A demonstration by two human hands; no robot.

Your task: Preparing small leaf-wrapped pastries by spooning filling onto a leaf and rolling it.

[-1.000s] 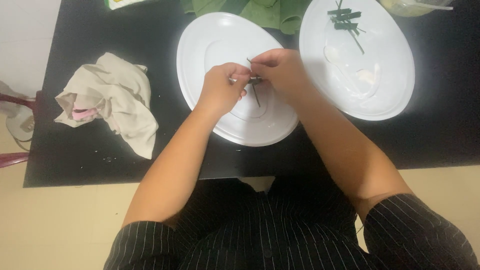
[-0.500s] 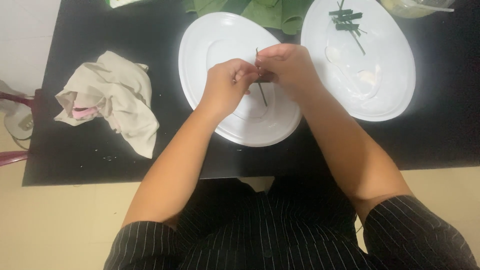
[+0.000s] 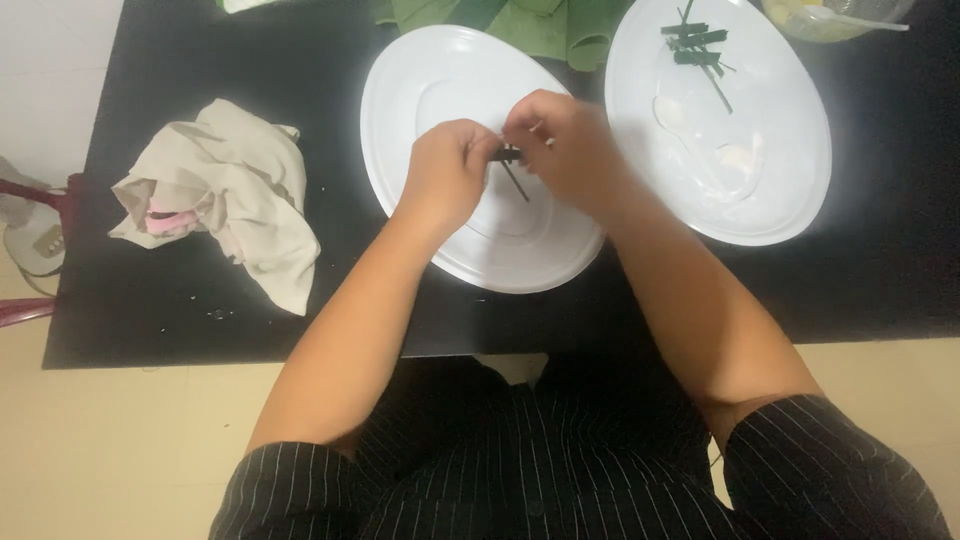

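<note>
A black desk (image 3: 250,330) on a pale floor carries two white oval plates. Over the nearer white oval plate (image 3: 420,90), the left hand (image 3: 450,175) and right hand (image 3: 560,145) both pinch a small dark green leaf strip (image 3: 508,158). Since half a second ago the strip has turned from upright to level, its thin tail hanging below, suggesting folding continues. A crumpled beige cloth (image 3: 225,195) lies left.

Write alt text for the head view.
Both hands, left hand and right hand, pinch a dark green leaf strip over a white oval plate on a black table, crumpled cloth at left.
</note>
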